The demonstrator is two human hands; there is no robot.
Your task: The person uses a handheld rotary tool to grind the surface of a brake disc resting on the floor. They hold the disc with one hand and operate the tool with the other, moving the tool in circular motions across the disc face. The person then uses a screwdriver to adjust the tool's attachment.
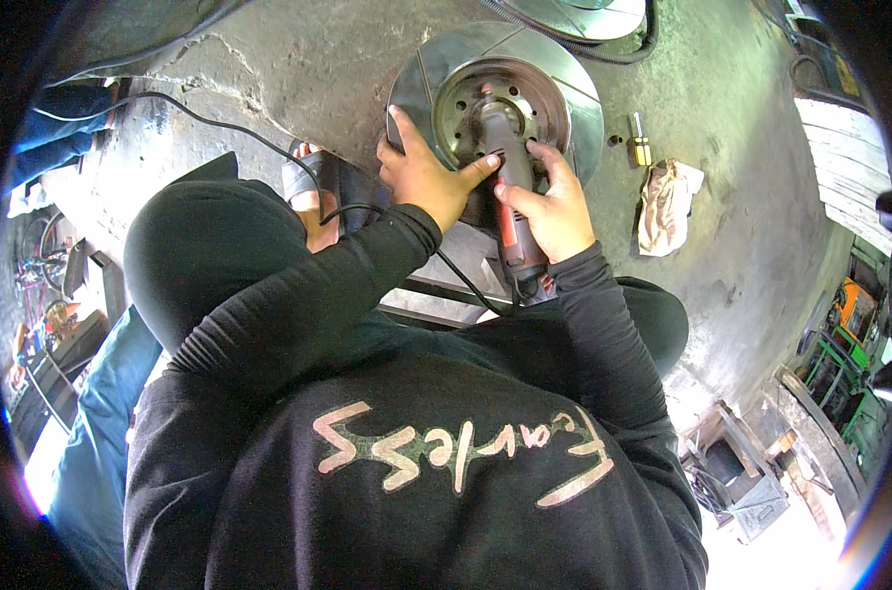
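A large shiny brake disc [571, 84] with a raised, holed hub lies flat on the concrete floor in front of me. Across its hub rests a grey and red corded angle grinder [510, 147], its head toward the disc's centre. My right hand [558, 211] is wrapped round the grinder's body, the thumb lying along its red side. At the disc's near left rim, my left hand [421, 179] grips the edge with a finger on the top face. Its thumb stretches across to the grinder's side. The underside of the grinder head is hidden.
A black cord [202, 120] runs from the left, past my foot [320, 231], to the grinder. To the right lie a screwdriver [641, 143] and a crumpled cloth [666, 208]. Another disc [589, 18] sits at the far edge beside a dark hose [623, 56].
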